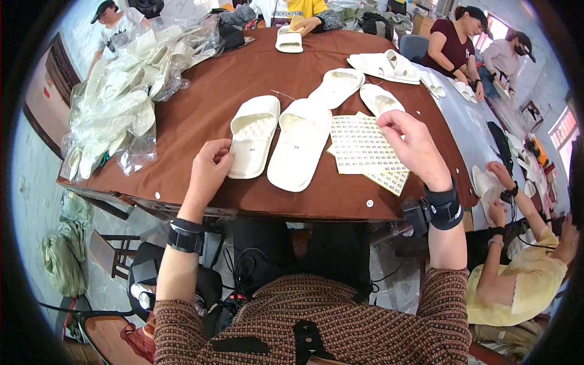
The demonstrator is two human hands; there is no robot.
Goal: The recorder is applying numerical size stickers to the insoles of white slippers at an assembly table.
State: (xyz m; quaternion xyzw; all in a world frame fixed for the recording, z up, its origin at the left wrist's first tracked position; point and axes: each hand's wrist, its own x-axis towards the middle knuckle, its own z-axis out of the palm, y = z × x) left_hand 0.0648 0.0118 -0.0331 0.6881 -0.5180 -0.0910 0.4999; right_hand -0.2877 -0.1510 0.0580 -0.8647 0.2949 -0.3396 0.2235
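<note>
A white slipper [248, 146] with a small printed mark on its insole lies in front of me. My left hand [212, 167] is closed at its left edge, with thumb and curled fingers against the sole. Just right of it, another white slipper [298, 149] also bears a printed mark. Sheets of small printed stickers [359, 146], pale yellow and overlapping, lie to the right of the pair. Over their right side my right hand [410, 143] is raised, thumb and forefinger pinched together. Whatever is between those fingertips is too small to make out.
More white slippers [337, 88] lie beyond the sheets on the brown-covered table [201, 115]. Bagged slippers [115, 109] are heaped at the left. Across the table, a person's hand [309, 24] is by a slipper [289, 40]. Other people work at a table on the right.
</note>
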